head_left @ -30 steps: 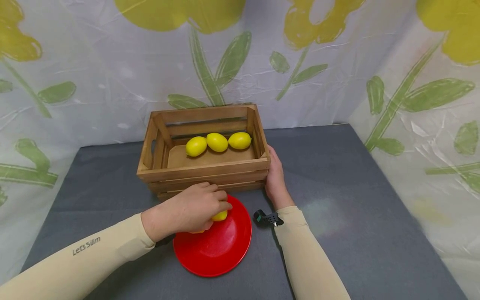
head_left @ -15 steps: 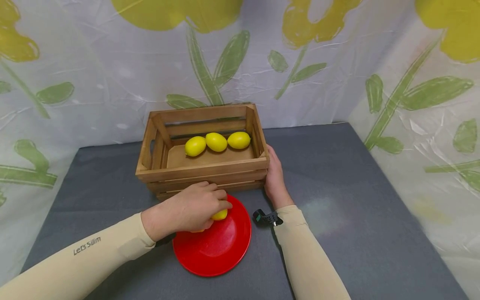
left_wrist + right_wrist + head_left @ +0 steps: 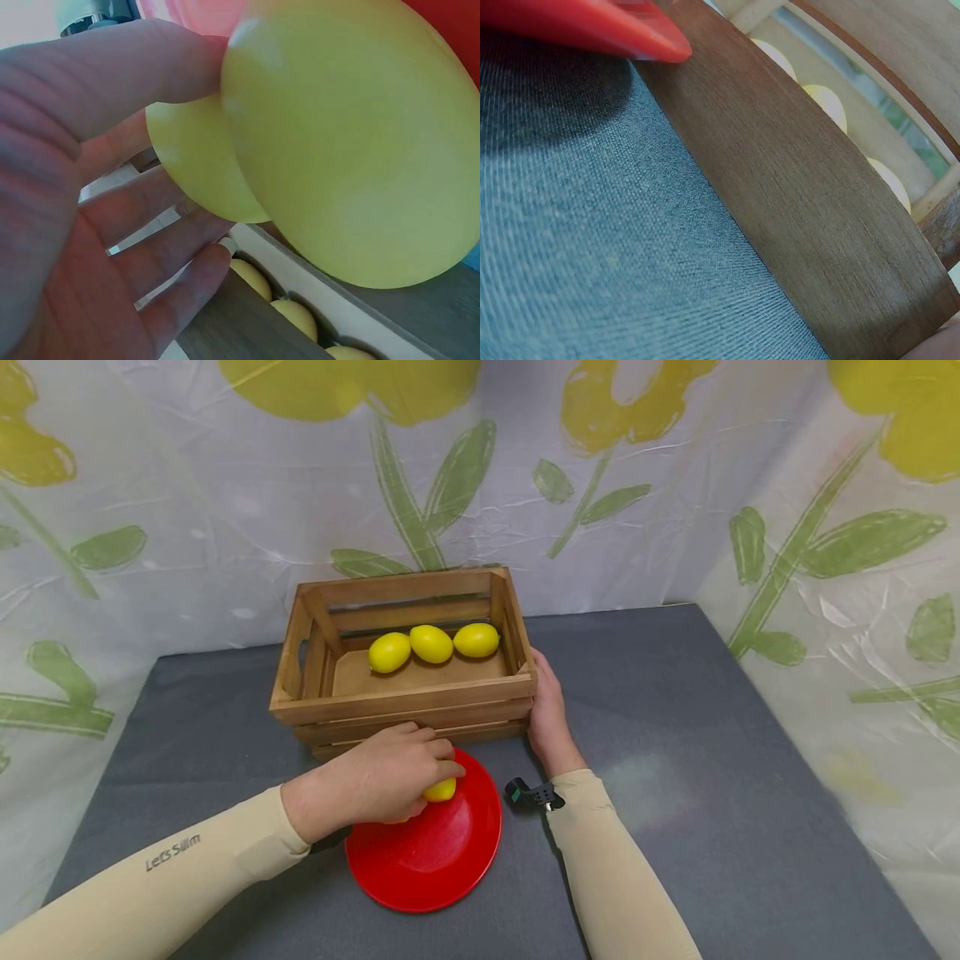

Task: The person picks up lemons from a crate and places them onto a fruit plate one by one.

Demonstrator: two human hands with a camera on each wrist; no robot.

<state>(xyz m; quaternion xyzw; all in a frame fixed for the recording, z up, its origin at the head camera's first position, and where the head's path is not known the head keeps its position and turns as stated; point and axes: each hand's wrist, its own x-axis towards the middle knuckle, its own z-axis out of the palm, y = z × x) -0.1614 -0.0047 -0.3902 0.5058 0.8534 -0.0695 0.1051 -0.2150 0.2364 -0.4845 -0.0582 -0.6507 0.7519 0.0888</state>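
Observation:
A red plate [image 3: 442,860] lies in front of a slatted wooden crate [image 3: 405,703]. Over its far left part, my left hand [image 3: 378,774] pinches a lemon [image 3: 441,791] between thumb and fingers. Another lemon [image 3: 360,150] fills much of the left wrist view, nearer the camera; in the head view only a sliver of it peeks out under the hand. My right hand [image 3: 551,718] holds the crate's right end, its fingertips partly hidden by the wood. Inside the crate, three lemons [image 3: 431,644] lie in a row toward the back right.
Dark grey cloth [image 3: 675,760] covers the table. A curtain [image 3: 247,502] with yellow flowers hangs right behind the crate and along both sides. A black wrist strap [image 3: 534,794] sticks out from the right sleeve beside the plate. The crate's left end has a handle cutout.

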